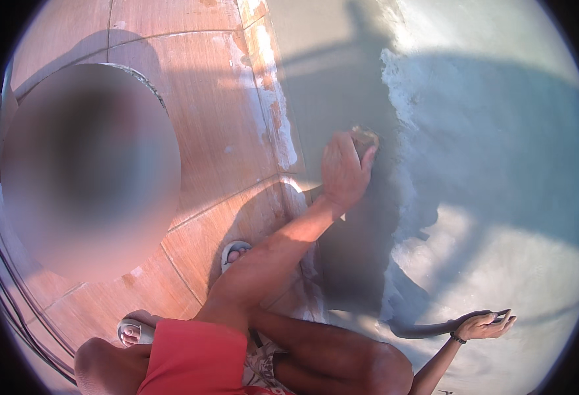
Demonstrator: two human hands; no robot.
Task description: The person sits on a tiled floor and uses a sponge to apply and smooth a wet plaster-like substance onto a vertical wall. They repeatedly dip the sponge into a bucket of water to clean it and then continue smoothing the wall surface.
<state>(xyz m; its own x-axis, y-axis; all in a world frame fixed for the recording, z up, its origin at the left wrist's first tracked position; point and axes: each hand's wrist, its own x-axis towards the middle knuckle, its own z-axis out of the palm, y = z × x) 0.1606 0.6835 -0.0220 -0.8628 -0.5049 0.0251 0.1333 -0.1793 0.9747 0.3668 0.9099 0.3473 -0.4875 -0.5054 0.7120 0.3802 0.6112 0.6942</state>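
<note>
My left hand (342, 172) reaches forward and presses a brownish sponge (364, 139) onto a wet grey cement surface (342, 79). The fingers curl over the sponge and only its far edge shows. A smeared whitish film (500, 131) covers the surface to the right of the sponge. My right hand (484, 326) hovers low at the right, palm up and fingers spread, with nothing clearly in it. A dark band is around its wrist. I am squatting, with my bare knees (349, 362) at the bottom of the view.
Reddish-brown floor tiles (204, 99) with white mortar smears lie left of the cement. My feet in white sandals (235, 253) stand on the tiles. A large round blurred shape (85, 171) fills the left side. Dark cables (13, 303) run along the lower left rim.
</note>
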